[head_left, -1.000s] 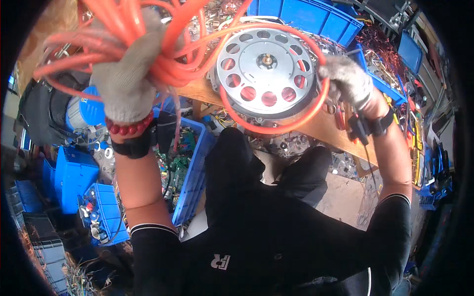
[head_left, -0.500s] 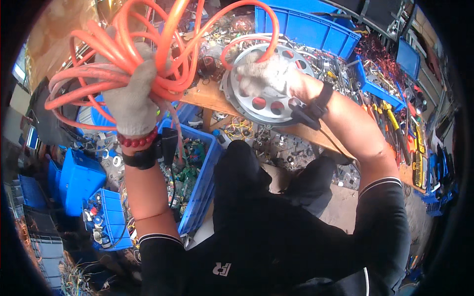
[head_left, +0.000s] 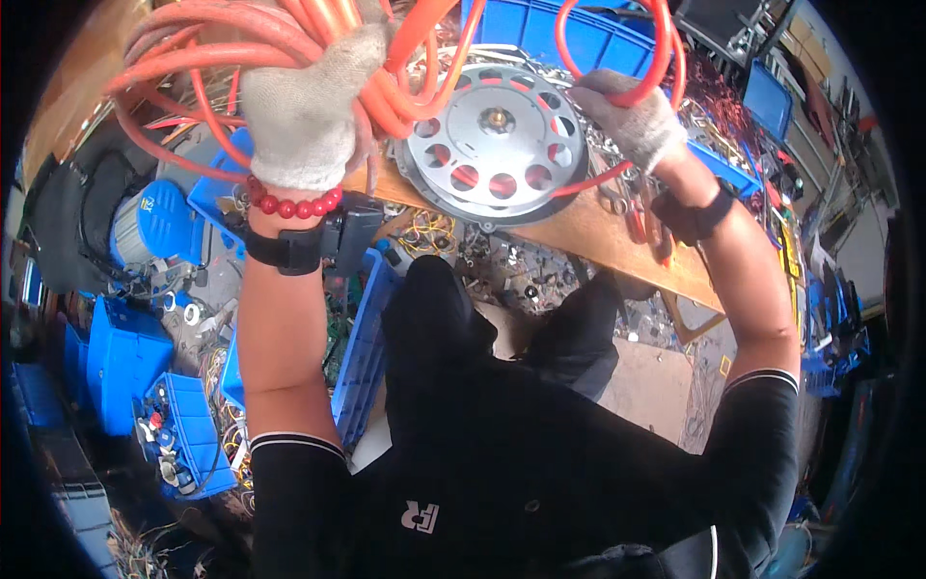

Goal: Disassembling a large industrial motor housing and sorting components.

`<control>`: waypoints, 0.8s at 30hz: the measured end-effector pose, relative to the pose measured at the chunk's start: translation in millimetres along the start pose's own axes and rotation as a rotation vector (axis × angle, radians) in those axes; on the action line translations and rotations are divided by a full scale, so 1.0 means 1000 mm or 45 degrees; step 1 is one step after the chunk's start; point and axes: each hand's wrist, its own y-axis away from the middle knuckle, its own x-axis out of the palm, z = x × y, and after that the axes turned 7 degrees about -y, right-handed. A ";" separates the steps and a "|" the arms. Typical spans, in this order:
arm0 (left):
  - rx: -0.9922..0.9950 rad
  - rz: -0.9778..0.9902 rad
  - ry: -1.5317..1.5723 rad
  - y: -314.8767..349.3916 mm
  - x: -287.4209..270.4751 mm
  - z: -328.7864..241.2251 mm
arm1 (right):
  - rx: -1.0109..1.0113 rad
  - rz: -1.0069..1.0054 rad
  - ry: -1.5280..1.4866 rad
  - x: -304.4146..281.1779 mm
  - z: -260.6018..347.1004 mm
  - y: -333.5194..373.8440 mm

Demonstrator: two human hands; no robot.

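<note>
My left hand (head_left: 304, 121), in a pale work glove, is closed round a bundle of orange hose loops (head_left: 227, 39) held up at the upper left. My right hand (head_left: 632, 121), gloved too, grips a single orange hose strand (head_left: 648, 89) to the right of a round metal reel (head_left: 492, 145). The reel has a ring of round holes and a brass-coloured centre. It lies on the wooden bench. From its right edge a red-orange length of hose (head_left: 593, 180) runs out, and more of the same colour shows through the holes.
The wooden bench edge (head_left: 617, 246) crosses in front of me, with scissors and pliers (head_left: 637, 212) right of the reel. Blue crates (head_left: 569, 37) stand behind. More blue bins (head_left: 125, 357) of scrap sit at the lower left, beside a blue stool (head_left: 154, 224).
My right hand has left the reel's top and moved right and up, now gripping a hose strand. My left hand has shifted right and up with the hose bundle.
</note>
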 end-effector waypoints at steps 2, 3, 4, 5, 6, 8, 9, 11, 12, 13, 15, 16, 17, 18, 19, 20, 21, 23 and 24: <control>-0.191 0.072 0.008 0.002 -0.004 -0.008 | -0.052 0.062 0.082 -0.020 0.003 0.024; -0.192 0.085 -0.070 0.001 -0.004 -0.009 | -0.042 0.107 0.064 -0.029 0.011 0.038; -0.189 0.090 -0.157 0.000 -0.004 -0.013 | -0.044 0.157 0.041 -0.039 0.023 0.050; -0.118 -0.031 -0.115 0.001 0.002 -0.014 | 0.173 0.323 -0.158 -0.047 0.041 0.059; -0.127 -0.026 -0.118 -0.001 -0.002 -0.017 | 0.408 0.405 -0.404 -0.055 0.056 0.069; 0.415 0.248 -0.942 -0.001 -0.026 -0.025 | 0.591 0.762 -0.467 -0.074 0.075 0.070; 0.236 0.307 -0.692 0.004 -0.034 -0.030 | 0.112 0.654 -0.347 -0.072 0.067 0.079; 0.238 0.216 -0.779 0.001 -0.044 -0.036 | -0.478 0.537 -0.118 -0.072 0.065 0.084; 0.190 0.221 -0.663 0.003 -0.041 -0.053 | -0.484 0.534 -0.123 -0.070 0.067 0.082; 0.193 0.219 -0.674 0.007 -0.044 -0.061 | -0.405 0.647 -0.261 -0.068 0.069 0.078; 0.172 0.029 -0.607 0.013 -0.055 -0.067 | -0.326 0.761 -0.394 -0.060 0.073 0.070; 0.160 -0.067 -0.565 0.014 -0.061 -0.065 | -0.011 0.798 -0.236 -0.052 0.076 0.064; 0.148 -0.163 -0.524 0.015 -0.068 -0.062 | 0.302 0.825 -0.074 -0.044 0.079 0.058; 0.155 -0.285 -0.533 0.021 -0.080 -0.084 | 0.556 0.859 0.080 -0.039 0.091 0.051; 0.124 -0.262 -0.607 0.022 -0.091 -0.090 | 0.460 0.639 0.146 -0.024 0.074 0.049; 0.133 -0.265 -0.605 0.021 -0.094 -0.097 | 0.379 0.409 0.212 -0.005 0.043 0.047; -0.009 -0.177 -0.256 0.018 -0.093 -0.104 | 0.378 0.314 0.139 0.011 0.010 0.044; -0.091 -0.447 -0.219 0.019 -0.095 -0.111 | 0.477 0.281 -0.142 0.030 -0.001 0.035; -0.085 -0.450 -0.225 0.021 -0.101 -0.112 | 0.634 0.427 -0.354 0.033 0.004 0.032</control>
